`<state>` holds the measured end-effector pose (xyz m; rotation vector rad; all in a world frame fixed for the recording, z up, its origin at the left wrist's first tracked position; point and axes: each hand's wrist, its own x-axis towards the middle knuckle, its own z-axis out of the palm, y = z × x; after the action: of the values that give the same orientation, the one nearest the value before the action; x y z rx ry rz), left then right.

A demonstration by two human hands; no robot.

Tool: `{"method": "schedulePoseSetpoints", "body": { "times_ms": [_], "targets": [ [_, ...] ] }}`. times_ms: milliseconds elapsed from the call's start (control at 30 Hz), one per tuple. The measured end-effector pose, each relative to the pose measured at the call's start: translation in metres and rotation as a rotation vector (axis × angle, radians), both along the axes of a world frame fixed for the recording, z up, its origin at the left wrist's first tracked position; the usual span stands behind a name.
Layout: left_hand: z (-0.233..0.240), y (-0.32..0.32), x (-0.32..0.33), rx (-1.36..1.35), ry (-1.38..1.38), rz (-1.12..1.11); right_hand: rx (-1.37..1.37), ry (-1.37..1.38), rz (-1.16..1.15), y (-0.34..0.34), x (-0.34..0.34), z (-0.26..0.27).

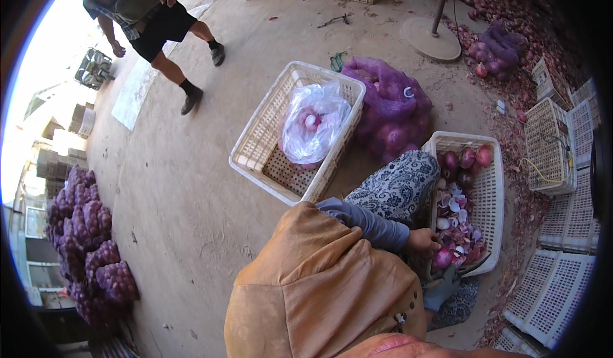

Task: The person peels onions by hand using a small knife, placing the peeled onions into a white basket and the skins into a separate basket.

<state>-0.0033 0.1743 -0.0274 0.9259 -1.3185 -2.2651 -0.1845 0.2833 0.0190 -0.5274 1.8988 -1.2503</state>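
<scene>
My left hand (424, 241) is bare, with its fingers closed at the top of a glossy red onion (443, 258). Close by, my right hand (441, 291) wears a grey-green glove and grips a dark, narrow cutting tool (474, 265); whether it is shears or a knife cannot be made out. Both hands are at the near side of a white plastic crate (498, 204). Inside it lie whole red onions (467, 158) at the far end and cut onion pieces and skins (459, 214) in the middle. My patterned trouser leg (392, 185) rests beside it.
A second crate (258, 135) holds a clear plastic bag (313, 123) with onions. Beside it sits a purple mesh sack (390, 109) of onions. A person (158, 27) is on the floor beyond. Stacked sacks (86, 243), crates (550, 147) and a round pole base (431, 38) stand around.
</scene>
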Motion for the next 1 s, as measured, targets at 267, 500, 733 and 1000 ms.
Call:
{"method": "schedulePoseSetpoints", "body": {
  "times_ms": [267, 500, 733, 1000],
  "targets": [
    [0.04, -0.011, 0.011, 0.318, 0.16, 0.018, -0.051, 0.585, 0.182, -0.035, 0.039, 0.038],
    [0.025, -0.012, 0.001, 0.396, 0.18, 0.04, -0.245, -0.21, -0.174, -0.034, 0.037, 0.052],
    [0.034, -0.011, 0.007, 0.553, 0.527, -0.086, -0.3, -0.197, -0.31, -0.039, 0.005, 0.06],
    [0.044, -0.016, 0.01, 0.771, 0.577, -0.039, -0.288, -0.019, -0.296, -0.058, -0.033, 0.058]
  ]
}}
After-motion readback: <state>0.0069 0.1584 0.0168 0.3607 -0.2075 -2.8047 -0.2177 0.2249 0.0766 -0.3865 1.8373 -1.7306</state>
